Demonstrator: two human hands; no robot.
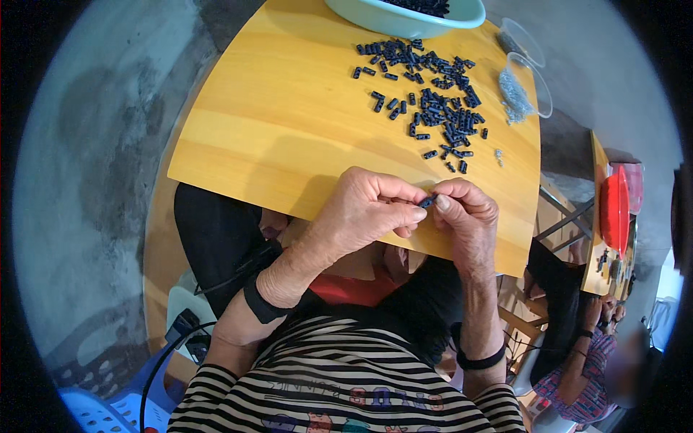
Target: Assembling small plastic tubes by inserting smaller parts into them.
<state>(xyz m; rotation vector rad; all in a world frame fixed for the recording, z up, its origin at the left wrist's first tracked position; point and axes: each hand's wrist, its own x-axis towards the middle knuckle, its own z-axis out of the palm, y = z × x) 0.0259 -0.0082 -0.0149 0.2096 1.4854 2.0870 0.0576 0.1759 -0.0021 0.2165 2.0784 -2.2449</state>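
Above the near edge of the yellow wooden table (274,123), my left hand (361,209) and my right hand (468,213) meet. Between their thumbs and index fingers is a small black plastic piece (427,201), gripped from both sides. Fingertips cover most of it, so its details cannot be made out. Just beyond my hands lies a loose spread of similar short black pieces (451,119), some with visible holes. A few tiny silvery bits (499,156) rest on the wood to the right of that spread.
A light-green basin (411,23) holding more black pieces stands at the far edge. Two clear tubs lie at the far right; the nearer tub (543,101) is tipped, spilling small silvery parts (514,97). Rightward, another person (585,361) sits by a second table with a red basin (615,213).
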